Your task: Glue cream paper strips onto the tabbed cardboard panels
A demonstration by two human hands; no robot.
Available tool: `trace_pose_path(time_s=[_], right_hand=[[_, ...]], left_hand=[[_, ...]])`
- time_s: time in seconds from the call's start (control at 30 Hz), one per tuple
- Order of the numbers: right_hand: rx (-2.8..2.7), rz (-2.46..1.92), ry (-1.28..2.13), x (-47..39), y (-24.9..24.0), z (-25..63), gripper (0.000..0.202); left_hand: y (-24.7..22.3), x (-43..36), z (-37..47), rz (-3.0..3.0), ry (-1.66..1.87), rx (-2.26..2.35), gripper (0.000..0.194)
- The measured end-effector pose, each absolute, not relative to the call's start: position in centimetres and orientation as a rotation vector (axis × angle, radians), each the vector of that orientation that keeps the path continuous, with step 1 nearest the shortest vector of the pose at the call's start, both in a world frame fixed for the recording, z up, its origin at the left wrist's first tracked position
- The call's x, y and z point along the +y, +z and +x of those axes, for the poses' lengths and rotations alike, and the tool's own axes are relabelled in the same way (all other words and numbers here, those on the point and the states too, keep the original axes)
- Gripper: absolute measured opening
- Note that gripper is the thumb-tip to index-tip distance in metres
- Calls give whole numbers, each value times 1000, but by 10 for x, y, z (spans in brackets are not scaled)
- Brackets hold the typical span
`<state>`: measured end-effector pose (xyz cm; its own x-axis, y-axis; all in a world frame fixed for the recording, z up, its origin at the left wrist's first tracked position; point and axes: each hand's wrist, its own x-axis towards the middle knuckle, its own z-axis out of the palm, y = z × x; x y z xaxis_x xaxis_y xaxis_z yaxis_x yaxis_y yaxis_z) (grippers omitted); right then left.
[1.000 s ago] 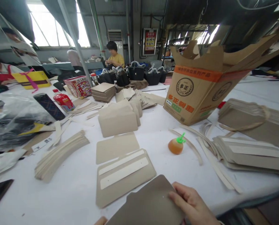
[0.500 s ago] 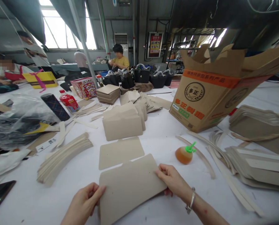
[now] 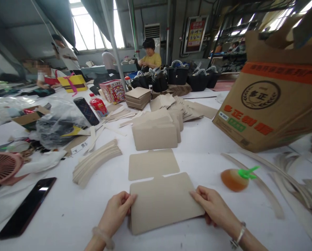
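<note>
A grey-beige cardboard panel [image 3: 163, 205] with rounded corners is held between both hands, low over the white table. My left hand [image 3: 116, 212] pinches its left edge, thumb on top. On the right edge, my right hand [image 3: 213, 205] grips in the same way, its lower fingers partly hidden under the panel. Darker edges beneath hint at more than one layer, but I cannot tell how many. Just beyond lies a second flat panel [image 3: 153, 164], and behind that a leaning row of similar panels [image 3: 156, 136].
To the right sit a squat bottle of amber liquid with a green nozzle [image 3: 234, 179] and a large cardboard carton [image 3: 260, 104]. Curved strips [image 3: 97, 162], a phone [image 3: 27, 207] and a pink fan [image 3: 1, 169] lie left. Several people work farther back, near black bags [image 3: 177, 75].
The view has swung left, so the fan and whole phone now show. The held panel looks flatter and less tilted, its near edge fully in view; both hands keep their grip.
</note>
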<state>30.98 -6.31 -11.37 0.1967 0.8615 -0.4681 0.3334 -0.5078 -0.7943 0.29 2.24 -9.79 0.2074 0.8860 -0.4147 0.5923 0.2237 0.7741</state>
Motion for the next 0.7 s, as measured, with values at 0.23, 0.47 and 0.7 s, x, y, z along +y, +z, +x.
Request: trace_pose_path(time_s=[0.23,0.47,0.7], right_hand=[[-1097,-1952,1255,-62,-114,306,35],[-980,-1923,1159,-65,-106,304,34],[-625,-1914,644,-113,-108,346,39]], left_hand=[[-102,24,2,1416,362,1503,49],[-98,24,0,1463,361,1509,46],[-82,4,-9,1900,584,1637,38]])
